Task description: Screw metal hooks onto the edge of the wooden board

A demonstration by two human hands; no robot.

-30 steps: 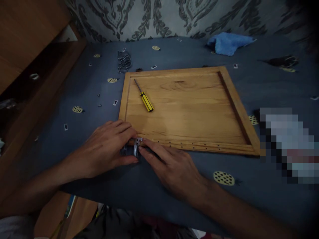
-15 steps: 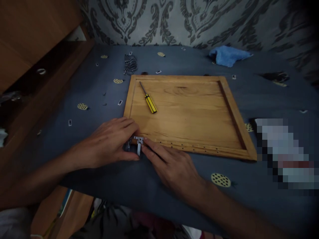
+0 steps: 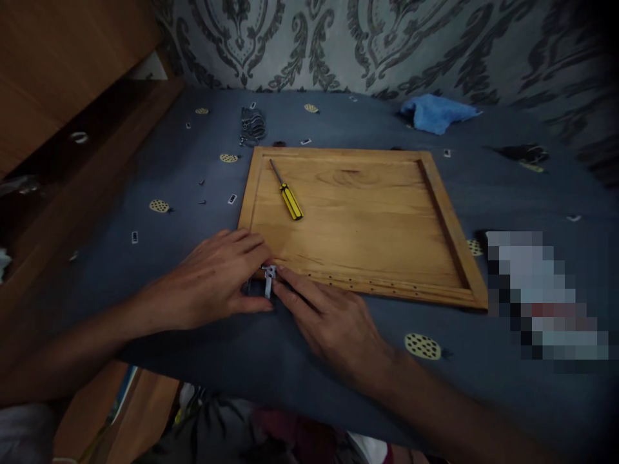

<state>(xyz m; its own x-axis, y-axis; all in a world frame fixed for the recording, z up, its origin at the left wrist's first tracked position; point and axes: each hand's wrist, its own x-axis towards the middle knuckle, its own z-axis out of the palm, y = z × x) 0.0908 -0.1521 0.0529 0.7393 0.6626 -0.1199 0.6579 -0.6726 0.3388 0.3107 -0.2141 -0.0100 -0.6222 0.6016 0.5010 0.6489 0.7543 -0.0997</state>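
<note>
A wooden framed panel (image 3: 358,219) lies flat on a blue patterned cloth (image 3: 159,270). At its near left corner sits a small metal bracket (image 3: 268,278). My left hand (image 3: 213,277) curls around the bracket from the left, fingers pinched on it. My right hand (image 3: 329,319) comes from the right, its fingertips pressed against the same bracket. A row of small holes runs along the panel's near rail (image 3: 387,287). A yellow-handled screwdriver (image 3: 287,193) rests on the panel near its far left corner, untouched.
A pile of metal hardware (image 3: 251,125) lies behind the panel's far left corner. Small screws (image 3: 202,192) are scattered on the cloth to the left. A blue rag (image 3: 435,113) is at the back right. A wooden cabinet (image 3: 58,129) stands left.
Both hands stay at the panel's near left corner on the bracket; the fingers shifted slightly. The view tilted a little downward and right.
</note>
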